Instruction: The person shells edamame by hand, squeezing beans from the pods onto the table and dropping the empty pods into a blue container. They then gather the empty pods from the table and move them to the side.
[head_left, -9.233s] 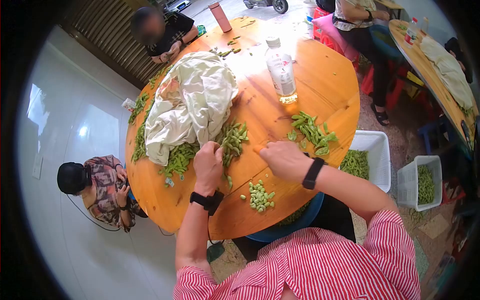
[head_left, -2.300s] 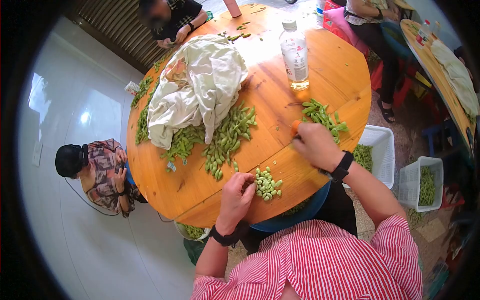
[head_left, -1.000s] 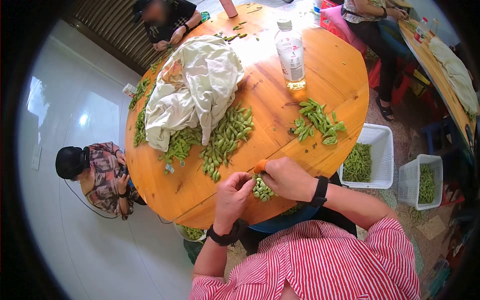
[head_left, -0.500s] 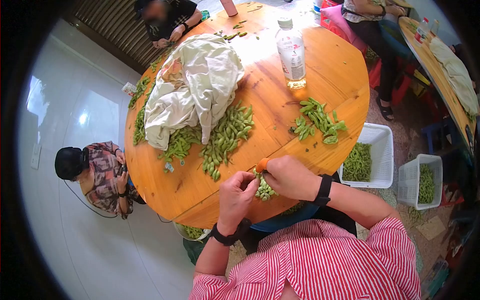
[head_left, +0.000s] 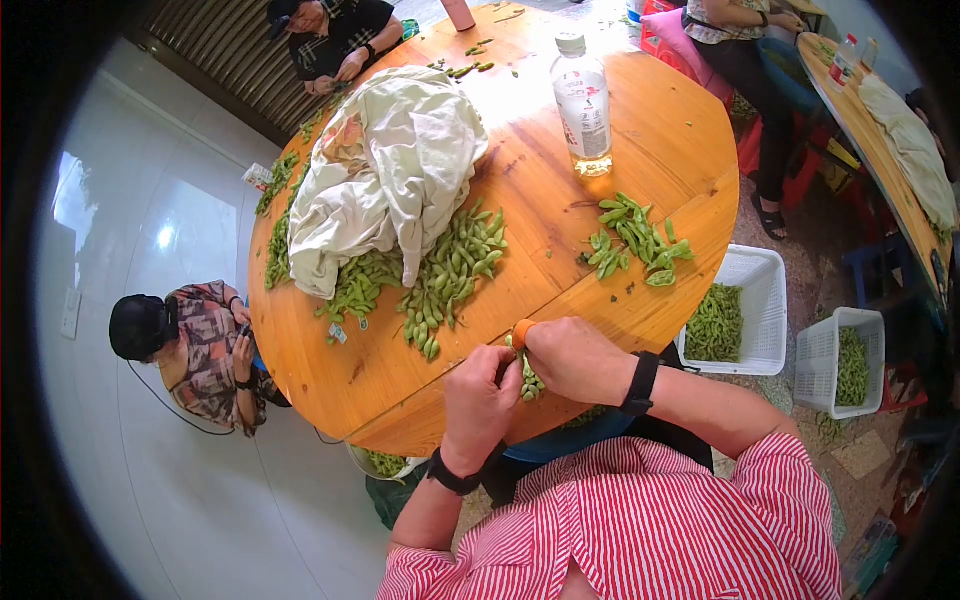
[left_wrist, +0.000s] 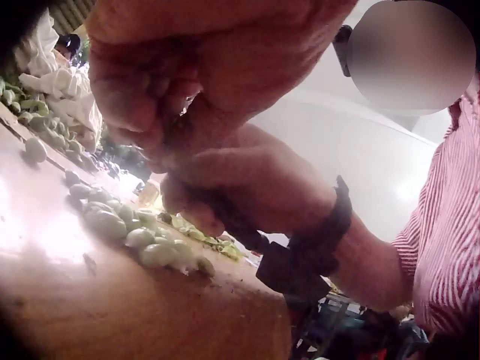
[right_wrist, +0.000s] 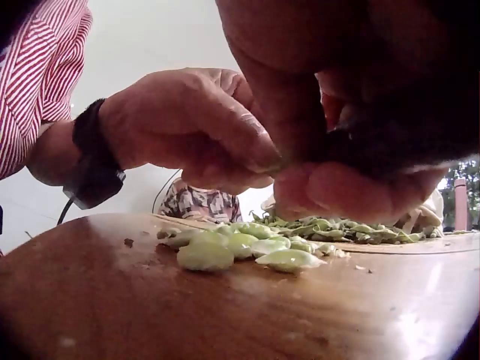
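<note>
You wear a short-sleeved, red-and-white striped shirt point(head_left: 650, 525), 2 black wrist straps point(head_left: 641, 383) and 1 orange finger cover point(head_left: 522, 333) on your right hand point(head_left: 578, 359).

Your left hand point(head_left: 485, 395) and right hand point(head_left: 578, 360) come together above the tabletop point(head_left: 660, 130), just inside its near edge. Your left forearm point(head_left: 425, 515) slants up toward that edge, elbow bent; your right forearm point(head_left: 720, 405) reaches in from the right, across the near right edge. Both hands are in a pinch, fingers curled and fingertips close together; whether the tips touch is hard to tell. In the right wrist view, your left thumb point(right_wrist: 236, 131) stretches toward your right fingers point(right_wrist: 341, 187)
</note>
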